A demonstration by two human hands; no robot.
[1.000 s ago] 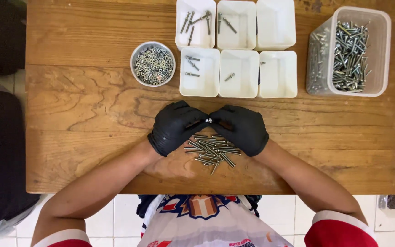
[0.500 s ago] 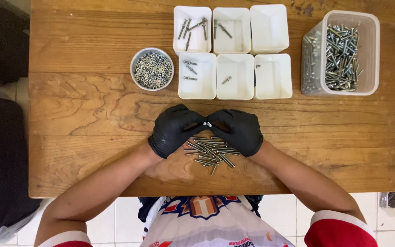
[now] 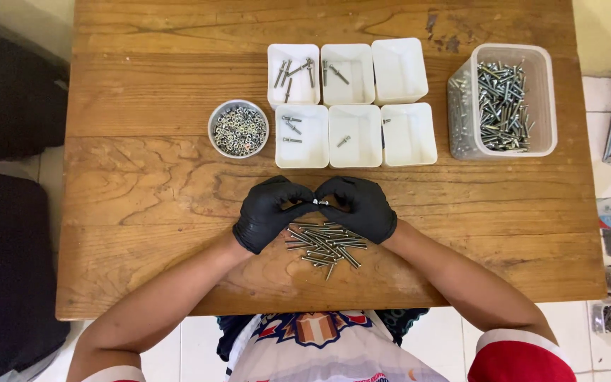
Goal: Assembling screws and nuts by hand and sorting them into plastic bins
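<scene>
Unchanged since a second ago: left hand [image 3: 269, 212] and right hand [image 3: 362, 209], grips pinched together on one small screw [image 3: 319, 203], above screw pile [image 3: 325, 245] on desk [image 3: 143, 205].

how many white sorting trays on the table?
6, in two rows of three above the hands: back left, back middle, back right, front left, front middle, front right.

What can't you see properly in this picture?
- Head view: the small metal piece pinched between the left hand and right hand is too small and half hidden by the black gloves.
- The bits in the round bowl are too tiny to tell apart.
- The person's shoulders are cut off by the bottom edge.
</scene>
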